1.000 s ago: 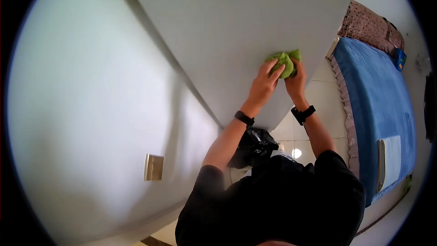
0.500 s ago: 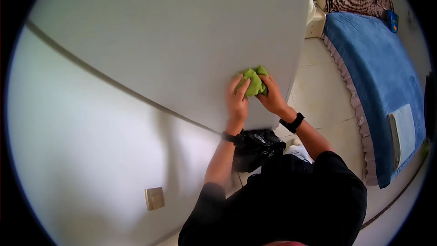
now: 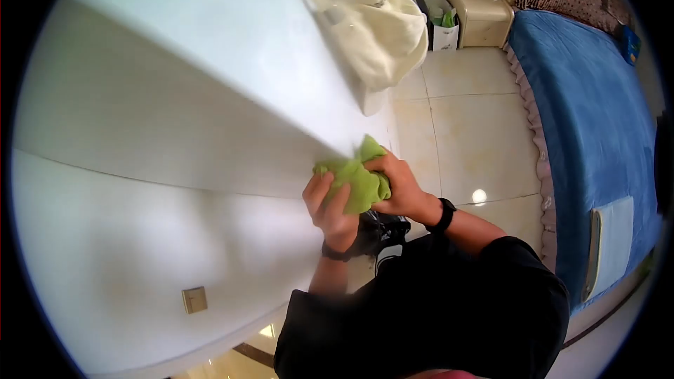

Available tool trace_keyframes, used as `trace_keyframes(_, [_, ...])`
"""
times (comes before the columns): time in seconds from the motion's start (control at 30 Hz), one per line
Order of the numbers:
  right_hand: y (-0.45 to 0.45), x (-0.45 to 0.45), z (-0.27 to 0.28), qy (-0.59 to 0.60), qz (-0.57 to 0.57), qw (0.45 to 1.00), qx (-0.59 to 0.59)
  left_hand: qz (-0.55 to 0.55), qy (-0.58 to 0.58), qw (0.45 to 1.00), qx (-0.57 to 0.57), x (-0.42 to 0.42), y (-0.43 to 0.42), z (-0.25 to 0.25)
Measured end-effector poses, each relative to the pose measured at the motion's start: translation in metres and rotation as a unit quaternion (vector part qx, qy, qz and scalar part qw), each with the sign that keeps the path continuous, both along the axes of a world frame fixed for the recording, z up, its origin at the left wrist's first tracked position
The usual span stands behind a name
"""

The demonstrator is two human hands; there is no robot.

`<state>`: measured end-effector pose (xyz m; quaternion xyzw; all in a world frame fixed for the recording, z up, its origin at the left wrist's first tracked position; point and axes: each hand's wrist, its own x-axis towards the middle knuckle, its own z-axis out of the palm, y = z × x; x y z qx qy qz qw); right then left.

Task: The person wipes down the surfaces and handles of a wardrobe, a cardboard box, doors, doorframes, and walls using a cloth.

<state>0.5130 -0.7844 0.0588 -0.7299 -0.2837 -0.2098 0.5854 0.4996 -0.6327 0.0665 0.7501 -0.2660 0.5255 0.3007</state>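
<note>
A crumpled green cloth [image 3: 361, 184] is held between my two hands, against the edge of a grey-white panel [image 3: 161, 116]. My left hand [image 3: 330, 212] grips the cloth's left side, its fingers curled over the front. My right hand [image 3: 401, 186] pinches the cloth from the right, thumb and fingers closed on it. A black band sits on each wrist. The cloth's upper corner sticks up near the panel's edge.
A cream bag [image 3: 382, 31] hangs on the wall beyond the panel. A bed with a blue cover [image 3: 583, 133] stands at right, a nightstand [image 3: 481, 17] behind it. A black plastic bag [image 3: 375, 228] lies below my hands. A switch [image 3: 194, 300] is on the left wall.
Both hands and the cloth have moved left and down in view, to the panel's edge. The view has shifted past the panel, bringing the hanging cream bag and more floor into sight.
</note>
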Motion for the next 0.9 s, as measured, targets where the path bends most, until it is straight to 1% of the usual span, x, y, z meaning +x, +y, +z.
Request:
trace_keyframes(0.03, [-0.006,0.004,-0.009,0.038,0.036,0.998,0.028,0.021,0.013,1.0,0.014,-0.005,-0.007,-0.005])
trace_keyframes(0.07, [-0.013,0.009,-0.017,0.06,0.067,0.996,0.027,0.039,0.025,0.999,0.028,-0.009,-0.015,-0.01])
trace_keyframes(0.13, [-0.025,0.017,-0.034,0.104,0.129,0.986,0.024,0.073,0.057,0.995,0.038,-0.017,-0.029,-0.02])
trace_keyframes(0.27, [-0.037,0.032,-0.07,0.162,0.214,0.963,-0.006,0.131,0.166,0.976,0.059,-0.035,-0.038,-0.056])
trace_keyframes(0.37, [-0.046,0.048,-0.082,0.169,0.263,0.95,-0.015,0.157,0.168,0.963,0.141,-0.035,-0.04,-0.057])
trace_keyframes(0.4, [-0.046,0.05,-0.081,0.176,0.28,0.944,-0.011,0.167,0.167,0.96,0.147,-0.035,-0.038,-0.059])
trace_keyframes(0.47, [-0.048,0.058,-0.08,0.183,0.305,0.934,-0.011,0.182,0.128,0.962,0.157,-0.027,-0.034,-0.071])
trace_keyframes(0.5, [-0.049,0.062,-0.082,0.166,0.314,0.935,-0.021,0.192,0.111,0.963,0.155,-0.027,-0.038,-0.077])
trace_keyframes(0.53, [-0.049,0.068,-0.086,0.148,0.324,0.934,-0.035,0.214,0.133,0.954,0.166,-0.031,-0.039,-0.079])
trace_keyframes(0.57, [-0.049,0.073,-0.092,0.13,0.336,0.932,-0.048,0.228,0.129,0.949,0.177,-0.032,-0.044,-0.085])
trace_keyframes(0.63, [-0.05,0.087,-0.1,0.138,0.354,0.921,-0.082,0.259,0.121,0.936,0.206,-0.033,-0.045,-0.099])
trace_keyframes(0.67, [-0.052,0.095,-0.102,0.151,0.367,0.913,-0.093,0.257,0.125,0.936,0.208,-0.035,-0.046,-0.111])
trace_keyframes(0.7, [-0.054,0.101,-0.102,0.167,0.38,0.904,-0.104,0.272,0.131,0.935,0.188,-0.038,-0.047,-0.127])
trace_keyframes(0.77, [-0.051,0.109,-0.108,0.173,0.412,0.883,-0.144,0.31,0.135,0.927,0.161,-0.035,-0.057,-0.143])
trace_keyframes(0.83, [-0.051,0.13,-0.104,0.156,0.448,0.862,-0.178,0.357,0.131,0.913,0.145,-0.019,-0.074,-0.14])
trace_keyframes(0.9, [-0.062,0.154,-0.103,0.131,0.501,0.831,-0.205,0.423,0.154,0.887,0.101,-0.019,-0.102,-0.151])
